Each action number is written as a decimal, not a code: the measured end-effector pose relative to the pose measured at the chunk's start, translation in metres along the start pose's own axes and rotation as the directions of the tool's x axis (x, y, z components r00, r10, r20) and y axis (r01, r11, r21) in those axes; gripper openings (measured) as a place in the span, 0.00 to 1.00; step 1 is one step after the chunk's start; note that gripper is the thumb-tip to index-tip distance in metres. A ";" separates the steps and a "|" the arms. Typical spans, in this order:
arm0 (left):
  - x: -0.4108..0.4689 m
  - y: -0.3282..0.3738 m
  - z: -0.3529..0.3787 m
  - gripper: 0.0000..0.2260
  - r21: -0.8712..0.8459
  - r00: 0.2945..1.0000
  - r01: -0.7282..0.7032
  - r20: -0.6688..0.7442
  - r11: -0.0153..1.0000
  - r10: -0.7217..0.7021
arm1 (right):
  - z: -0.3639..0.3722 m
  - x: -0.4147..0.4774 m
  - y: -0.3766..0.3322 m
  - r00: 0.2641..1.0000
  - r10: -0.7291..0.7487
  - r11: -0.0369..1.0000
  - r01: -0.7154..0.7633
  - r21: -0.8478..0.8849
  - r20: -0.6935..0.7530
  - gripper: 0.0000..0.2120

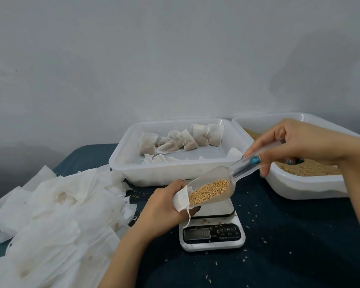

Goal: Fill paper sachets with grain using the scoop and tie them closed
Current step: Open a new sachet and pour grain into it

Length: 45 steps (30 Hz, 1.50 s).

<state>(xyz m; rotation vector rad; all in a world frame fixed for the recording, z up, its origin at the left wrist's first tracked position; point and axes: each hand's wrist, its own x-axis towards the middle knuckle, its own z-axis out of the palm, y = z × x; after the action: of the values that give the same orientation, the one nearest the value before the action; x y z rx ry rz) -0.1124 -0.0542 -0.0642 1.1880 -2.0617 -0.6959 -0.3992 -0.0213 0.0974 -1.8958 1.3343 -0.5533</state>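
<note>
While the left hand [164, 204] is pinching an open sachet [180, 199] above the scale [212, 235], the right hand [299, 140] is curling its grip round the scoop [220, 175] handle, and the scoop's mouth, holding grain [208, 191], is touching the sachet's opening.

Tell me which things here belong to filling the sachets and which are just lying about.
In the job: scoop of grain in the right hand; open sachet in the left hand; grain tray; tray of filled sachets; pile of empty sachets.
Lying about: scale; spilled grains; dark cloth.
</note>
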 end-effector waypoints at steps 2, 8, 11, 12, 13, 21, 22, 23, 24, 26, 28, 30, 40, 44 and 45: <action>-0.001 0.003 0.001 0.13 -0.041 1.000 0.005 0.009 0.999 -0.004 | -0.004 0.001 -0.011 1.000 0.009 0.999 -0.009 -0.033 0.014 0.08; -0.002 0.007 -0.001 0.12 -0.143 0.999 0.009 0.033 0.990 -0.005 | -0.006 0.006 -0.028 0.999 0.022 0.998 -0.020 -0.062 0.040 0.19; -0.002 0.008 -0.002 0.12 -0.185 1.000 0.006 0.029 0.983 -0.001 | -0.007 0.007 -0.030 0.999 0.036 0.998 -0.034 -0.062 0.036 0.19; -0.002 0.009 -0.002 0.12 -0.198 1.000 0.005 0.028 0.980 0.000 | -0.007 0.007 -0.030 0.999 0.037 0.998 -0.035 -0.061 0.035 0.19; -0.002 0.009 -0.002 0.11 -0.209 1.000 0.004 0.030 0.978 0.002 | -0.007 0.006 -0.030 0.999 0.039 0.998 -0.037 -0.059 0.031 0.19; -0.003 0.012 -0.004 0.09 -0.264 0.999 -0.023 0.020 0.964 0.029 | -0.013 0.003 -0.031 0.999 0.042 0.997 -0.043 -0.065 -0.015 0.20; -0.002 0.012 -0.004 0.09 -0.259 1.000 -0.020 0.017 0.966 0.025 | -0.013 0.003 -0.032 0.999 0.041 0.997 -0.042 -0.064 -0.018 0.20; -0.002 0.012 -0.004 0.09 -0.257 1.000 -0.017 0.014 0.966 0.022 | -0.013 0.003 -0.032 0.999 0.041 0.997 -0.042 -0.063 -0.019 0.20; -0.002 0.011 -0.004 0.09 -0.258 1.000 -0.017 0.011 0.966 0.021 | -0.013 0.003 -0.032 0.999 0.041 0.997 -0.042 -0.061 -0.018 0.20; -0.003 0.011 -0.003 0.09 -0.266 1.000 -0.020 0.005 0.964 0.022 | -0.012 0.003 -0.032 0.999 0.039 0.997 -0.039 -0.059 -0.014 0.21; -0.003 0.011 -0.003 0.10 -0.275 1.000 -0.024 -0.005 0.961 0.023 | -0.011 0.003 -0.028 0.999 0.035 0.998 -0.036 -0.051 -0.019 0.20; -0.002 0.011 -0.003 0.10 -0.279 1.000 -0.029 -0.017 0.960 0.025 | -0.009 0.001 -0.021 0.999 0.027 0.999 -0.028 -0.031 -0.032 0.20; 0.002 0.006 -0.008 0.08 -0.318 0.984 -0.050 -0.177 0.947 -0.008 | 0.032 -0.010 0.044 0.987 -0.030 0.945 0.079 0.317 -0.157 0.15; 0.001 0.004 -0.010 0.10 -0.287 0.973 -0.060 -0.232 0.956 -0.008 | 0.054 -0.011 0.063 0.976 -0.019 0.884 0.118 0.452 -0.218 0.14; 0.001 0.004 -0.010 0.10 -0.285 0.970 -0.061 -0.241 0.957 -0.010 | 0.060 -0.011 0.067 0.974 -0.007 0.867 0.119 0.484 -0.226 0.14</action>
<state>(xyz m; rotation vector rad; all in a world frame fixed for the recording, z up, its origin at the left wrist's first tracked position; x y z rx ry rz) -0.1073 -0.0549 -0.0548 1.0204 -1.7030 -0.7720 -0.4022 -0.0042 0.0086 -1.4835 1.1225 -1.0556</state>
